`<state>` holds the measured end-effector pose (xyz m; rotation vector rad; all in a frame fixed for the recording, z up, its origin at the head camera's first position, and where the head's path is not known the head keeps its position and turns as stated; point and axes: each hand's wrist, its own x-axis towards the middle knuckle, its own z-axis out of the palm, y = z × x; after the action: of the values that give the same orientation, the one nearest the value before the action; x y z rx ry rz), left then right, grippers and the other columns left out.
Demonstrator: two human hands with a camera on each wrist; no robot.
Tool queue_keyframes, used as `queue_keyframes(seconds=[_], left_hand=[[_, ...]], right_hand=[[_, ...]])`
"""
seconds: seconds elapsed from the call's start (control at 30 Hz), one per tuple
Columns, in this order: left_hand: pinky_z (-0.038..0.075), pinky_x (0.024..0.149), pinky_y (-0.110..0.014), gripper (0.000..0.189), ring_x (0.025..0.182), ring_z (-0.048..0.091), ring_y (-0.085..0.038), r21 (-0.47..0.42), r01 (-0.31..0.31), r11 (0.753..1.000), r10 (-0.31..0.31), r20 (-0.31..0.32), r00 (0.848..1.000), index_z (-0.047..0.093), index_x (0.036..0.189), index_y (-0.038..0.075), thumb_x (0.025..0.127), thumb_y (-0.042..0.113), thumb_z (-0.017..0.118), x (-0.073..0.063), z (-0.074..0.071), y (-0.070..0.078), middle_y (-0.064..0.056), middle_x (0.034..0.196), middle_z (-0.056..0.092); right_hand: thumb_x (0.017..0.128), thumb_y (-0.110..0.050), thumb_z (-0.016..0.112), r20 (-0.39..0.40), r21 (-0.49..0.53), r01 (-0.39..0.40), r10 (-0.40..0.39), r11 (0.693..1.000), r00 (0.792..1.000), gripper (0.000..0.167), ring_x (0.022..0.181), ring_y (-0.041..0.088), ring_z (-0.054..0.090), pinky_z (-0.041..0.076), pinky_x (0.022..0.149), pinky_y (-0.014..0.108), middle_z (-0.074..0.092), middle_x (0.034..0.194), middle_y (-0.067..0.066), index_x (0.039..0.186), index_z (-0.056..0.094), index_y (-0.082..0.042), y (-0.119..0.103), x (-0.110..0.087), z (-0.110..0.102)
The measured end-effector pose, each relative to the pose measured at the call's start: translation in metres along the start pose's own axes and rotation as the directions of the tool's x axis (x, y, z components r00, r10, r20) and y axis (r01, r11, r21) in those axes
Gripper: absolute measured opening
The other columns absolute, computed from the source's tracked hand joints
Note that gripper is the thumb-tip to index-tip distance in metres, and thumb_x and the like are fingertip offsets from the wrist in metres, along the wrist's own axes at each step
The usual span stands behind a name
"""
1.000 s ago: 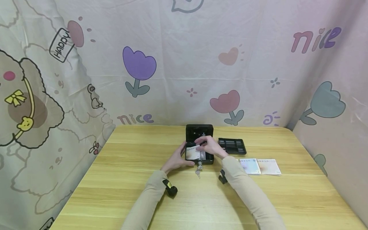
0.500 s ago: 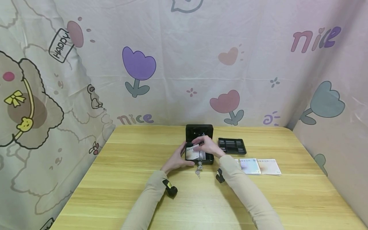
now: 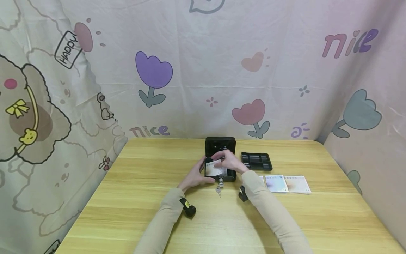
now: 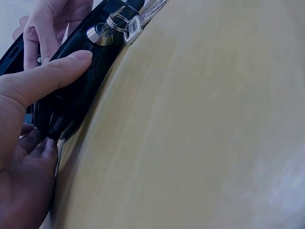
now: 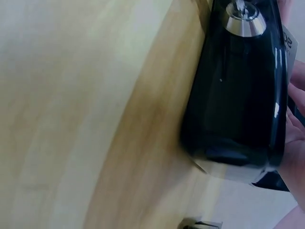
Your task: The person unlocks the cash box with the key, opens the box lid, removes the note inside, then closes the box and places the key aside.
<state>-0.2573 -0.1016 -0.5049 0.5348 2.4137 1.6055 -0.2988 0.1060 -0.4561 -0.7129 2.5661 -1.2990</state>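
Observation:
A black cash box (image 3: 230, 178) stands on the table with its lid (image 3: 220, 142) raised at the back. My left hand (image 3: 193, 177) grips the box's left side, thumb along the front face and fingers around the side. Over the box, my right hand (image 3: 233, 162) pinches a pale paper note (image 3: 211, 171), which looks like a banknote, between thumb and fingers. The note's printed edge (image 5: 289, 46) shows above the rim in the right wrist view. More pale paper lies beneath it in the box. Keys (image 4: 135, 29) hang on a ring from the front lock (image 4: 99, 34).
To the box's right lies a black compartment tray (image 3: 256, 161). In front of the tray are a bluish stack of notes (image 3: 276, 184) and a pinkish stack (image 3: 297, 184), with another partly hidden by the right sleeve. A patterned curtain (image 3: 196, 70) hangs behind the table.
My right hand has shifted slightly left over the box; the note moved left with it, then back slightly right. My left hand keeps its grip on the box.

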Motion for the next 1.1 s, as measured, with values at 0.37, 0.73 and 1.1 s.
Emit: queue_keyframes(seconds=[0.37, 0.73, 1.1], left_hand=[[0.021, 0.129, -0.050, 0.122, 0.155, 0.020, -0.039, -0.016, -0.005, 1.000, 0.005, -0.003, 1.000, 0.008, 0.161, 0.001, 0.073, 0.019, 0.090, 0.002, -0.002, -0.002, -0.020, 0.169, 0.009], [0.018, 0.130, -0.047, 0.121, 0.156, 0.019, -0.035, -0.047, 0.011, 0.999, -0.011, 0.000, 1.000, 0.009, 0.162, 0.003, 0.073, 0.017, 0.090, 0.001, -0.001, -0.002, -0.016, 0.170, 0.009], [0.019, 0.130, -0.046, 0.123, 0.156, 0.019, -0.035, -0.044, 0.007, 0.999, -0.007, 0.008, 1.000, 0.008, 0.162, 0.004, 0.071, 0.016, 0.090, 0.001, -0.001, -0.003, -0.015, 0.170, 0.009]], right_hand=[[0.085, -0.003, 0.076, -0.024, 0.093, -0.037, 0.039, 0.995, 0.999, 0.035, 0.115, 0.030, 0.062, 0.057, 0.098, 0.042, 0.070, 0.122, 0.018, 0.120, 0.071, -0.001, -0.005, -0.009, -0.012], [0.086, -0.009, 0.076, -0.032, 0.110, -0.084, 0.088, 0.990, 0.996, 0.035, 0.109, 0.026, 0.071, 0.057, 0.101, 0.046, 0.067, 0.133, 0.017, 0.121, 0.072, -0.005, -0.011, -0.022, -0.027], [0.088, -0.013, 0.076, 0.043, 0.070, -0.086, 0.083, 0.994, 0.996, 0.033, 0.128, 0.034, 0.059, 0.049, 0.110, 0.053, 0.064, 0.139, 0.016, 0.121, 0.073, -0.009, -0.021, -0.033, -0.054]])
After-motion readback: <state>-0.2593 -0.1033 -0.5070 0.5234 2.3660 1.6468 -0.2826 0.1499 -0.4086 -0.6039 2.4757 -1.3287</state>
